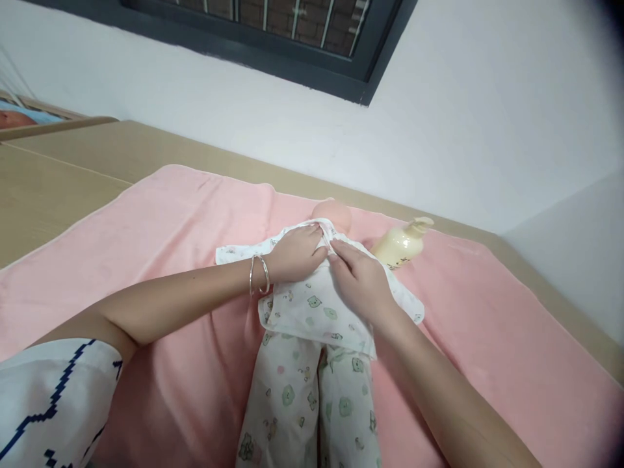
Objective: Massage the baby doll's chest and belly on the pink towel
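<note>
A small white printed top (316,309) and matching trousers (287,396) lie on a pink cloth, worn by what looks like a doll. Its rounded skin-coloured head (334,213) shows partly above the collar. My left hand (298,252), with bracelets at the wrist, rests on the upper chest of the top, its fingers bent at the collar. Beside it, my right hand (358,276) pinches the fabric near the neckline between thumb and fingers. The fingertips of both hands nearly meet there.
A pale yellow pump bottle (400,246) stands tilted in view just right of the head. The pink cloth (185,227) covers much of a wooden surface (63,182). Behind are a white wall and a dark window frame (361,81). A skin-coloured object (15,119) is at the far left.
</note>
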A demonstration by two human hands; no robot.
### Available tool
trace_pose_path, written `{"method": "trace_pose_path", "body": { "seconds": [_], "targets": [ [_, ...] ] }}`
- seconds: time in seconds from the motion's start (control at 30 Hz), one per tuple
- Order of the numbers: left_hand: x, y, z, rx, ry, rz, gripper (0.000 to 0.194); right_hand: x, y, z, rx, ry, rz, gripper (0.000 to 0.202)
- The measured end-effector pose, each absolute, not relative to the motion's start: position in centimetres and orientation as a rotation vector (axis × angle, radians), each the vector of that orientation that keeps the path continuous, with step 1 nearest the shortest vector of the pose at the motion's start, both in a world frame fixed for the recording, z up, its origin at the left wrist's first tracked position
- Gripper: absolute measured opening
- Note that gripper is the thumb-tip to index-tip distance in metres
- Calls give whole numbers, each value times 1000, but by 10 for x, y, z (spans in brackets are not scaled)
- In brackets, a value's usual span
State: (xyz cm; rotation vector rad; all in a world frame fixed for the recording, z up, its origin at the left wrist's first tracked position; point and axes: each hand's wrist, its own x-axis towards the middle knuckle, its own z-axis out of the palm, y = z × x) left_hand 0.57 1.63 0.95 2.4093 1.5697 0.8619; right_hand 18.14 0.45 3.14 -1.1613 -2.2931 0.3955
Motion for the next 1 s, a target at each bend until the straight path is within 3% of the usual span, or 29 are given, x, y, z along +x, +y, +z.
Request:
{"method": "trace_pose_path", "body": {
  "seconds": [0.2,0.73,1.0],
  "targets": [
    [14,15,-8,2436,1673,935,48,190,35,12,-1253,-2257,431,58],
    [6,18,4,2514,1551,850,42,178,-1,24,-1261,-2292,186,41],
    [20,-6,-6,2676,1579,957,45,192,34,20,-1179,-2286,356,34]
  ]
}}
